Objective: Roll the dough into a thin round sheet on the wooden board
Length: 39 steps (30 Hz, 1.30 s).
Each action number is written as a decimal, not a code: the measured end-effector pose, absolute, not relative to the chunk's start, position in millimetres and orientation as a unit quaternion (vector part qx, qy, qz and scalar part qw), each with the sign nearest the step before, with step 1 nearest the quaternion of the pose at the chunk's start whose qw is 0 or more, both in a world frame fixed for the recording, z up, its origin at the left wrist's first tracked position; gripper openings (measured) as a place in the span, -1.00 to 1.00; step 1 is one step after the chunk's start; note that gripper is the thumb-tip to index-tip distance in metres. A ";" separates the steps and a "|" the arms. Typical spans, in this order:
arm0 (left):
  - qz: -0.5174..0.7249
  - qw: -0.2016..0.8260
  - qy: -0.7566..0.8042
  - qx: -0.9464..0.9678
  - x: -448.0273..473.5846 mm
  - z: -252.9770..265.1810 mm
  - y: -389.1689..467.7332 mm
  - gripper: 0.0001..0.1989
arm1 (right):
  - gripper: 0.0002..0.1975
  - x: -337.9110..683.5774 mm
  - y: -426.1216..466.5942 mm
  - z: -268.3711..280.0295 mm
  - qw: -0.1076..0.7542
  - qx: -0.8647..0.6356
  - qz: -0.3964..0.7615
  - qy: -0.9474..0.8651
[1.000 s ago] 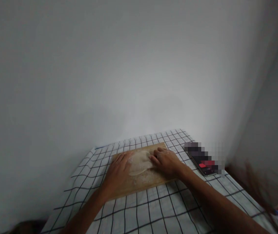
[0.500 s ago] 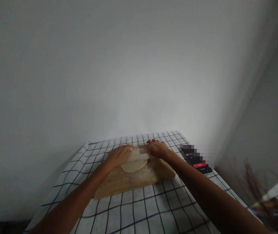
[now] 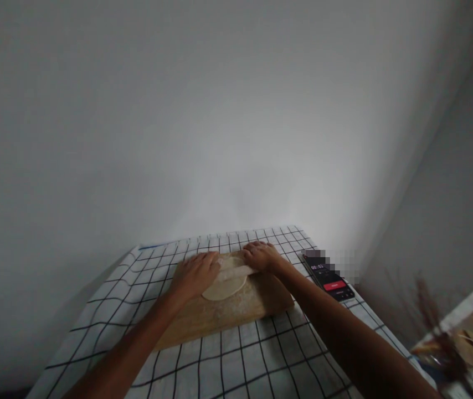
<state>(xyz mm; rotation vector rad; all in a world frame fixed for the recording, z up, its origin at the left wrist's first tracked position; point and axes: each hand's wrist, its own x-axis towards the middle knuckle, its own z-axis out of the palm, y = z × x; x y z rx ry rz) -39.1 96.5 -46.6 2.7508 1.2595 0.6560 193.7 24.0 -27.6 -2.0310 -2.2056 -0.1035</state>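
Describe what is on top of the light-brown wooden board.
On the board lies a flat, rounded, pale dough sheet, crossed by a pale cylindrical rolling pin. The left hand and right hand cover the pin's ends; anything beneath hands and pin is hidden.

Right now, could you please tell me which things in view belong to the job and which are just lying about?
Job:
rolling pin
flat dough beneath it
wooden board

Apparently just lying about:
phone on checked cloth, right of board
blurred items, lower right

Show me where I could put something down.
Bare cloth lies between left forearm, right forearm and board, and outside the left forearm. Crowded: the board, with dough, rolling pin, left hand and right hand; the cloth's right edge, with phone.
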 end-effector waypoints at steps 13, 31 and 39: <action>0.234 -0.070 0.314 0.918 -66.5 -72.7 42.7 -0.50 | -0.59 164.6 -64.5 -34.7 0.197 -0.657 -0.053 -0.725; 0.191 -0.020 0.380 0.905 -32.7 -37.2 84.5 -0.53 | -0.41 183.4 41.3 -14.5 0.104 -0.732 -0.011 -0.673; 0.148 -0.012 0.454 0.879 -25.9 -24.1 102.0 -0.51 | -0.60 192.0 90.4 -18.1 0.060 -0.740 0.042 -0.669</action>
